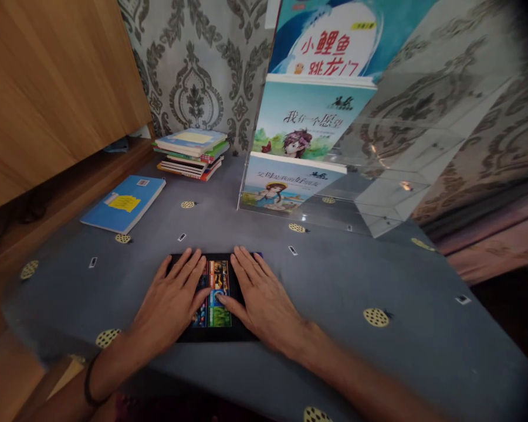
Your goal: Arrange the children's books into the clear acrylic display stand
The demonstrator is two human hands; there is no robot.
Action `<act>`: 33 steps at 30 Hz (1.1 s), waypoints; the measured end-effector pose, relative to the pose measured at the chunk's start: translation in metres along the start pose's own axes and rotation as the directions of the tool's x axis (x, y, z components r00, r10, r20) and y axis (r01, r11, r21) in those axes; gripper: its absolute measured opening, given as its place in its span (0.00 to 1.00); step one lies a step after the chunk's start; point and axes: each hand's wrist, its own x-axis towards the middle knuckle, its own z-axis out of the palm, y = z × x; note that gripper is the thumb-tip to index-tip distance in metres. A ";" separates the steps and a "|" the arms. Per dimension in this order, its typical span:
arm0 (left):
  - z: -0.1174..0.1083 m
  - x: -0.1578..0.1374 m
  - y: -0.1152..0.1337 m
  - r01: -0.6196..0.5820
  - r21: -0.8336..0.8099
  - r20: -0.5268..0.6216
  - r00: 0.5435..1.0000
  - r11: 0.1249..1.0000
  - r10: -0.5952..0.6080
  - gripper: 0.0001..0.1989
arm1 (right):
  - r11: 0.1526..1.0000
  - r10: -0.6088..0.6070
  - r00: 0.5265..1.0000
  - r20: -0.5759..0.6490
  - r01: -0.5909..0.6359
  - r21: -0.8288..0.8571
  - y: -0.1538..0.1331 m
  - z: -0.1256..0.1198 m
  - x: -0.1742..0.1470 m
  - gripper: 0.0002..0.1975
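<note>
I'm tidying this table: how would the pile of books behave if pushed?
The pile of books may well slide apart, as its edges jut out unevenly. Being low and broad, it seems unlikely to topple; several stacked volumes suggest noticeable weight.

A blue book point(123, 203) lies near a book stack point(191, 153); a clear stand point(389, 196) holds three books point(308, 114) before patterned wallpaper point(196, 88).

Black rectangle point(220, 319) here, pictures blazing orange, blue and green! Slate-grey cloth point(334, 281) sporting yellow, black-spotted pineapples point(375, 317)! And that shadowy fabric point(501, 237), pinkish, perhaps!
</note>
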 end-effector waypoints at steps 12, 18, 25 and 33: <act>-0.003 0.001 -0.001 0.002 -0.006 0.026 1.000 1.000 -0.002 0.29 | 0.996 0.067 0.996 -0.057 -0.070 -0.052 0.007 -0.008 -0.057 0.44; -0.006 0.004 -0.002 0.011 -0.047 0.023 1.000 0.999 -0.010 0.28 | 1.000 0.025 0.999 0.030 -0.025 -0.011 0.016 -0.018 -0.071 0.43; -0.031 0.002 -0.002 0.089 0.035 0.090 0.992 0.995 -0.091 0.28 | 0.993 0.051 0.998 -0.020 -0.053 -0.104 0.053 -0.032 -0.046 0.22; -0.043 0.012 0.008 0.022 -0.189 0.149 0.989 0.982 0.006 0.21 | 0.990 0.117 0.987 -0.109 -0.125 -0.071 0.049 -0.034 0.001 0.19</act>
